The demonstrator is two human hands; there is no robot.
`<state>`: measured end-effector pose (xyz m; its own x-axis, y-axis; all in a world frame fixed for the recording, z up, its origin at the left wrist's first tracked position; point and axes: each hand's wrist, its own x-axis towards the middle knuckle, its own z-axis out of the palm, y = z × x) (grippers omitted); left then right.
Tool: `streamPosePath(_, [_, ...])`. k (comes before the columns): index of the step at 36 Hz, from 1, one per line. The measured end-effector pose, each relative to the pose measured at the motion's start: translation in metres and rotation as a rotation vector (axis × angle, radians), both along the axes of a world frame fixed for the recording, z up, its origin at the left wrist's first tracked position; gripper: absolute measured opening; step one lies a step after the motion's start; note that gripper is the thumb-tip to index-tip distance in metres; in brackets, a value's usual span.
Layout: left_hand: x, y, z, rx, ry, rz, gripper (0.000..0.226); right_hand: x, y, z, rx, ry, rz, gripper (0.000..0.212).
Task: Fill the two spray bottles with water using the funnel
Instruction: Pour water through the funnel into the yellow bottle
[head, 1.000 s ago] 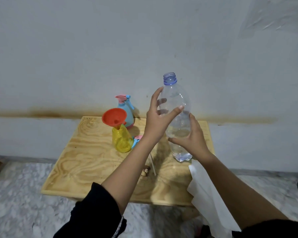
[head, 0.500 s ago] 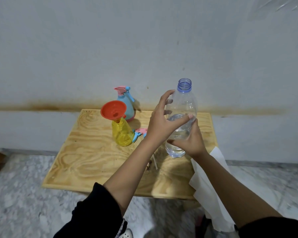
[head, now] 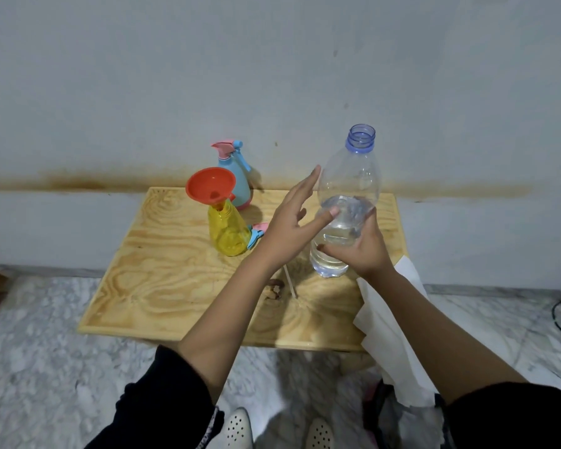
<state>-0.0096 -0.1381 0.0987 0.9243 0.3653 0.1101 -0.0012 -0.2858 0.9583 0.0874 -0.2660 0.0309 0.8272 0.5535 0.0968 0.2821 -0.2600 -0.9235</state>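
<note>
Our right hand (head: 363,251) clamps its fingers low on the water bottle (head: 350,176), left hand (head: 289,228) fingers apart; tipping so, we may overshoot the funnel (head: 209,186).

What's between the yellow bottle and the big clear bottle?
In the head view, a pink-and-blue spray top lies beside the yellow bottle, then the left hand, right by the clear bottle.

Water bottle (head: 348,183) looking like clear glossy plastic; funnel (head: 210,187) showing smooth orange plastic; table (head: 162,277) showing matt grained plywood.
</note>
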Motion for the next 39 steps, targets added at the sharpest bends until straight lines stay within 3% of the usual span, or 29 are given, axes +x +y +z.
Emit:
streamPosePath(4, [-0.017,0.006,-0.026,0.011,0.041,0.077,0.059,-0.001,0.000,0.000,0.002,-0.005,-0.016,0.091])
streamPosePath(7, [-0.032,0.014,-0.057,0.127,0.112,0.222,0.047,-0.001,0.000,0.001,0.010,-0.024,-0.020,0.092])
streamPosePath(12, [-0.047,0.016,-0.107,0.252,0.472,0.283,0.058,0.002,0.000,-0.005,0.020,-0.043,-0.018,0.092])
streamPosePath(14, [-0.046,0.011,-0.118,0.235,0.521,0.317,0.058,0.003,0.001,-0.008,0.008,-0.082,-0.020,0.094])
streamPosePath(21, [-0.026,0.006,-0.131,0.153,0.555,0.415,0.024,0.008,0.003,-0.012,-0.097,-0.162,-0.046,0.106])
streamPosePath(23, [-0.023,0.005,-0.131,0.179,0.569,0.416,0.021,0.009,0.001,-0.014,-0.142,-0.074,-0.067,0.111])
streamPosePath(27, [-0.018,0.001,-0.134,0.175,0.569,0.414,0.023,0.019,0.000,-0.008,-0.047,-0.198,-0.121,0.101])
streamPosePath(30, [-0.018,-0.003,-0.137,0.149,0.559,0.386,0.030,0.028,-0.001,-0.006,-0.038,-0.186,-0.157,0.095])
streamPosePath(34, [-0.021,-0.008,-0.142,0.073,0.517,0.337,0.011,0.034,-0.006,-0.004,-0.046,-0.141,-0.141,0.095])
streamPosePath(39, [-0.025,-0.012,-0.145,0.051,0.489,0.274,0.006,0.035,-0.006,-0.005,-0.054,-0.154,-0.146,0.098])
